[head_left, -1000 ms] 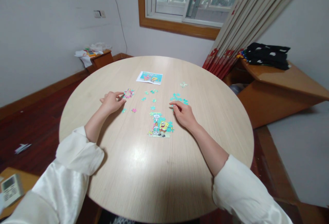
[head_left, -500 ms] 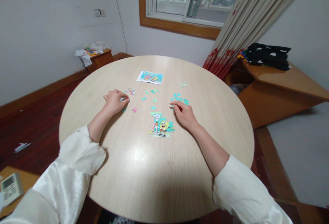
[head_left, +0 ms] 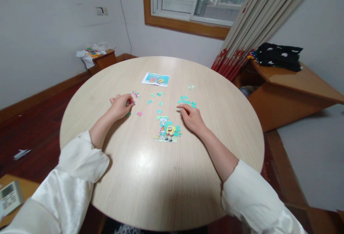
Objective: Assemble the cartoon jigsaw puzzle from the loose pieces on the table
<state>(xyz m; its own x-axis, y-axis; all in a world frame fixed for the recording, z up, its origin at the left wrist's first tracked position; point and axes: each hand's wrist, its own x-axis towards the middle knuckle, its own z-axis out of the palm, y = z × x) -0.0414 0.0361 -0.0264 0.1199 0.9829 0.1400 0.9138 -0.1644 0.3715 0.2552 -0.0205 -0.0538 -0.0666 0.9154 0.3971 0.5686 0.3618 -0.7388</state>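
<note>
My left hand is closed in a pinch on a small jigsaw puzzle piece, mostly covered by the fingertips. Pink and multicoloured pieces lie just beyond it, and a loose pink piece is to its right. My right hand rests beside a cluster of teal pieces, index finger stretched out and thumb apart below it, with nothing visible between them. Between the hands, nearer me, lies a partly joined puzzle with a yellow square figure and a tall pale figure.
A printed reference picture lies toward the far side of the round wooden table. Several loose teal pieces are scattered mid-table, with pale pieces at the back right. A wooden cabinet holding black cloth stands at the right.
The fingers of my left hand have drawn in slightly, and the piece between them shows pink now. My right hand keeps its pose. The whole view has shifted a little.
</note>
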